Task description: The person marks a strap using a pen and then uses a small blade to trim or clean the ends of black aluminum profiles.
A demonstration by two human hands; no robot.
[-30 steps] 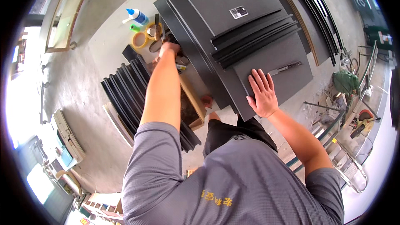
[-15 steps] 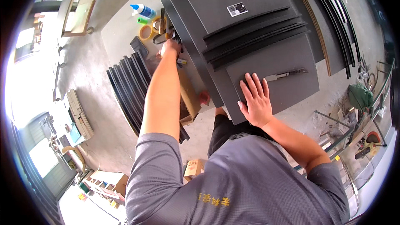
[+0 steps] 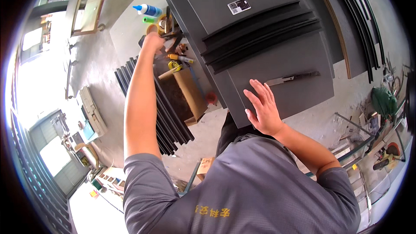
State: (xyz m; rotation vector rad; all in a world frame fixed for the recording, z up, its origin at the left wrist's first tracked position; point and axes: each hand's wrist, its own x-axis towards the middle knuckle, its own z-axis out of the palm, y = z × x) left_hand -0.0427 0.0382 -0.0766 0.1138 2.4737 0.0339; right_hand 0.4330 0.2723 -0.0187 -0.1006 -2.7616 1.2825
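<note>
My left hand (image 3: 154, 42) reaches over the side table at the left, beside a roll of tan tape (image 3: 152, 29). Its fingers are turned away, so what they touch is hidden. My right hand (image 3: 265, 115), fingers stretched out and holding nothing, is over the near edge of the dark grey panels (image 3: 247, 89). Just beyond its fingertips lies a knife-like tool (image 3: 292, 78) with a pale end and a dark end. Several black strips (image 3: 260, 30) lie across the panels, below a white label (image 3: 239, 6).
On the side table are a blue-and-white bottle (image 3: 149, 10), a green roll (image 3: 148, 19), a yellow tape measure (image 3: 175, 66) and a yellow-and-white tube (image 3: 181, 58). Nearer are an open cardboard box (image 3: 193, 93), ribbed black profiles (image 3: 173, 121) and a red object (image 3: 211, 98).
My left hand has moved left and away from the dark tools, uncovering the tape measure and tube. My right hand has drawn slightly back toward me, its fingers now raised.
</note>
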